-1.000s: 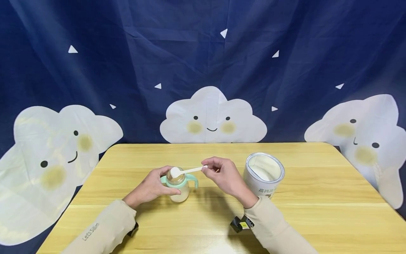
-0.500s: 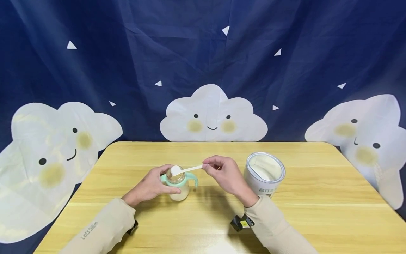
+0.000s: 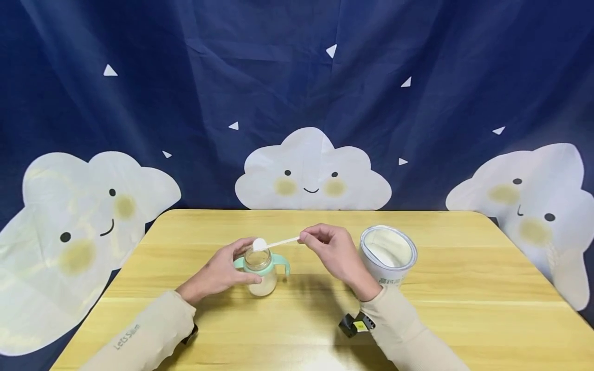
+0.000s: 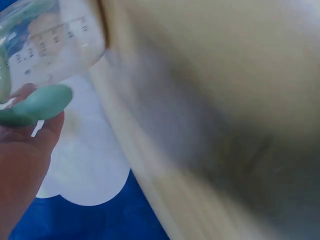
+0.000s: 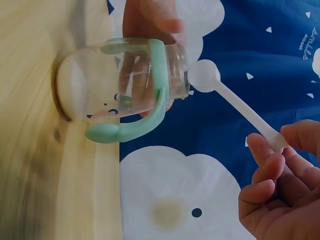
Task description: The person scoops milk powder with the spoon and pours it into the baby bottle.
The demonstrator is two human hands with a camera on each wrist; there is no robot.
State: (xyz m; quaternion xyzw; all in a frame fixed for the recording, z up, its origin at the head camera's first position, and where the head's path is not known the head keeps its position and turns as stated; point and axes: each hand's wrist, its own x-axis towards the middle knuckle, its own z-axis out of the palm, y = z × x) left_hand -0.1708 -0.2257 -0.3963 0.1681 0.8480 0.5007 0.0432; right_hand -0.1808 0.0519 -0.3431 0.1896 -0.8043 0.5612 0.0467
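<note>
A clear baby bottle with mint-green side handles stands upright and uncapped on the table, whitish at its base. My left hand grips its left side, thumb in front and fingers behind. Between thumb and fingertips my right hand pinches the handle end of a white measuring scoop. The scoop's round bowl is right at the bottle's open mouth; its contents cannot be made out. In the left wrist view a green handle crosses in front of the left fingers.
An open milk powder can stands just right of my right wrist, its inside pale. The wooden table ends at a dark blue curtain with white clouds. A black wrist camera hangs under the right sleeve.
The scoop has risen slightly at the bottle's mouth, and its handle now shows thinner, as if turned. My right hand has shifted a little up and right. My left hand keeps its grip.
</note>
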